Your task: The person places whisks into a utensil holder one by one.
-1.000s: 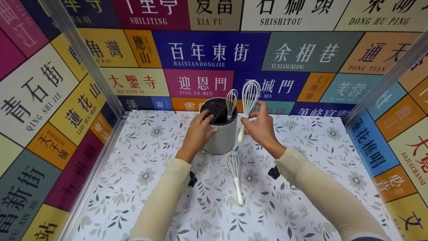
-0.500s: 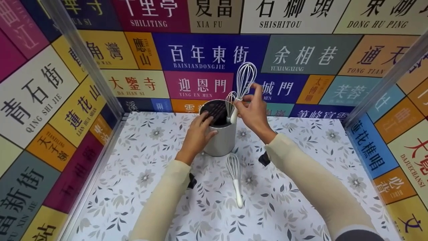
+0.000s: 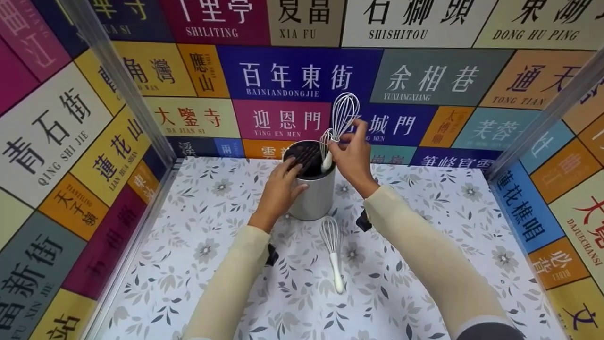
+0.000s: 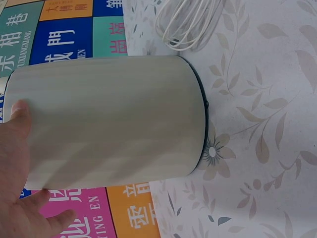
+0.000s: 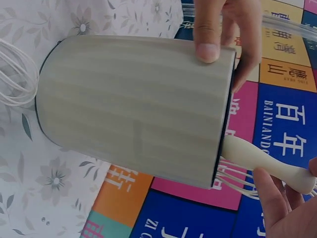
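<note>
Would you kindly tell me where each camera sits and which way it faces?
Head: on the head, facing forward and down at the gray holder on the table; left hand, right hand and both sleeves show.
Left wrist: on that wrist, facing the gray holder's outer wall; part of the left hand shows.
Right wrist: on that wrist, facing the gray holder and the held whisk; parts of both hands show.
Shared: both wrist views show the gray holder and part of the lying whisk.
</note>
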`<state>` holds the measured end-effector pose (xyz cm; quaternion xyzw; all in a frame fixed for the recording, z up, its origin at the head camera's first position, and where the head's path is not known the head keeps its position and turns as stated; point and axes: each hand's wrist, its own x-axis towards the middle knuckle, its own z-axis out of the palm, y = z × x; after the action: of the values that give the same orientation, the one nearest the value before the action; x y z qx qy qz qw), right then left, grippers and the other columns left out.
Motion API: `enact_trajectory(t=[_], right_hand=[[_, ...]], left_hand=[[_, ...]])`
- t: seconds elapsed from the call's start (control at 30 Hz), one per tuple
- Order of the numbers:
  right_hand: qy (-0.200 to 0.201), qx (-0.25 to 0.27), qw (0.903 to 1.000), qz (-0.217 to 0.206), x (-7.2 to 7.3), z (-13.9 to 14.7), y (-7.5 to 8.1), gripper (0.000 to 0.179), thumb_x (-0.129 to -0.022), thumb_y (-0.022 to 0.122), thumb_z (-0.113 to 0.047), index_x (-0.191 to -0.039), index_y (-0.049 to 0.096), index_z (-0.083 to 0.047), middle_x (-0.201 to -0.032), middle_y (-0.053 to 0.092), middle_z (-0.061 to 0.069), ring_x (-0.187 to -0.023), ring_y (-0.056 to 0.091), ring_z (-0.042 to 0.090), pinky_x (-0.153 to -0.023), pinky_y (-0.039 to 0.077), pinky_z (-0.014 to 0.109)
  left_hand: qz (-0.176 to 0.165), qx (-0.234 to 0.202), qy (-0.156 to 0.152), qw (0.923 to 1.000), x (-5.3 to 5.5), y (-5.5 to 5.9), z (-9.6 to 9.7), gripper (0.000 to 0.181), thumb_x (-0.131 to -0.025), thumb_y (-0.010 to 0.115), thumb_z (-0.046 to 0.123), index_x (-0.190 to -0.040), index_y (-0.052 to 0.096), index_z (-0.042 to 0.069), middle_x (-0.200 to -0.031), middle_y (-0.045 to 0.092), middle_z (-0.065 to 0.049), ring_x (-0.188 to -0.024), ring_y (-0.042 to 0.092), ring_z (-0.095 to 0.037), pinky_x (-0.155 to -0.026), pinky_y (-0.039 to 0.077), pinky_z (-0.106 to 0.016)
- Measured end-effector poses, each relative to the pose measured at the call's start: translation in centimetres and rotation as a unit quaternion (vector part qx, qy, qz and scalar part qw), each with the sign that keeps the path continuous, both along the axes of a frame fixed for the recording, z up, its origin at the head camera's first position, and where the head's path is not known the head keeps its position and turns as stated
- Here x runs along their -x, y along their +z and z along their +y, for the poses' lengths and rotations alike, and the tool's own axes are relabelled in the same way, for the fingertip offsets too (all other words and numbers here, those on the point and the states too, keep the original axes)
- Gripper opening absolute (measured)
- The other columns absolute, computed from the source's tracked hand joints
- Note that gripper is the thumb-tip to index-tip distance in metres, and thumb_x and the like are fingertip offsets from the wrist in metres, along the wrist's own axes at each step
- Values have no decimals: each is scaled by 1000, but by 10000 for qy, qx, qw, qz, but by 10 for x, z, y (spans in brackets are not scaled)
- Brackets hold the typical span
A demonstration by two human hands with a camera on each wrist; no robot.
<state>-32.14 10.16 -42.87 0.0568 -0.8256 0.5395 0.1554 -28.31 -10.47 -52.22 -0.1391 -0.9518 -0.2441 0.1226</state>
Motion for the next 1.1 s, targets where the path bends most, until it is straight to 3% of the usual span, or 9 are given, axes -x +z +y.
enact_trajectory(t=[0.17,0.43,0.73,1.1], right_hand=[[57,28,10000,18,2,0,-7,67,-92,72,-19,-145,31,-17,-108,70,10,-101,74,24,-79,62,41],[184,18,9997,155,4,-1,-16,68,-92,71,-16,-146,30,-13,-105,71,11,-98,73,22,-85,61,38],[204,-17,9998,12,2,-4,-20,77,-90,76,-13,-149,26,-20,-110,70,17,-99,73,24,-87,61,40],[432,-442,9974,365,-2,0,-27,85,-90,79,-22,-156,27,-32,-126,60,17,-97,71,25,-86,60,41]], left_hand=[[-21,-34,-15,10000,0,0,0,60,-100,63,45,-153,48,21,-166,32,-4,-152,34,-29,-125,30,-47],[-74,-66,30,9999,1,-1,1,61,-99,63,46,-153,48,23,-167,31,-2,-152,33,-28,-125,30,-45],[-32,-75,7,10000,1,-1,0,61,-99,63,46,-153,48,23,-167,32,-2,-152,34,-28,-125,30,-45],[-15,52,-5,10000,1,0,0,61,-99,62,47,-153,49,20,-166,33,-5,-151,35,-30,-125,31,-47]])
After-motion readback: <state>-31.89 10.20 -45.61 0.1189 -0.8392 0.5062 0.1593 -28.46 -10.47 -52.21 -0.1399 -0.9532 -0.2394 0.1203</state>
